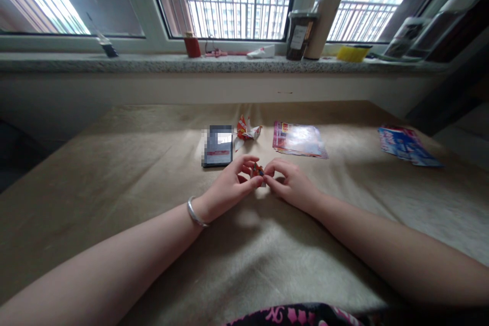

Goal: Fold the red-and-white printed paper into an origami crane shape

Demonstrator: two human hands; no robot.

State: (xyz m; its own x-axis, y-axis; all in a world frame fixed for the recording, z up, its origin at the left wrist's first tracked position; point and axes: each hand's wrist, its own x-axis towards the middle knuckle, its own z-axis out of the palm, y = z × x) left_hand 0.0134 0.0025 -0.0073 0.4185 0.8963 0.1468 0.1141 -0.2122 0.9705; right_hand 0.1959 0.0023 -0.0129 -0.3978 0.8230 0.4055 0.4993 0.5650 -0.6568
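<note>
My left hand (241, 175), with a silver bangle at the wrist, pinches a small folded piece of colourful printed paper (259, 170) between thumb and fingers. From the other side my right hand (289, 179) grips the same paper with its thumb and fingertips. Fingers cover much of it, so its exact shape cannot be made out. Just beyond my hands lies a larger folded paper figure (247, 130), orange, red and white, with pointed flaps. A dark tablet-like object (219, 146) rests to its left, partly blurred out.
A stack of glossy printed leaflets (300, 139) lies ahead to the right, and blue leaflets (408, 145) are farther right. The tan-covered table (114, 173) reaches the wall. On the windowsill (153, 64) stand a red container (191, 46), a dark-lidded jar (300, 35) and a tall tube (330, 7).
</note>
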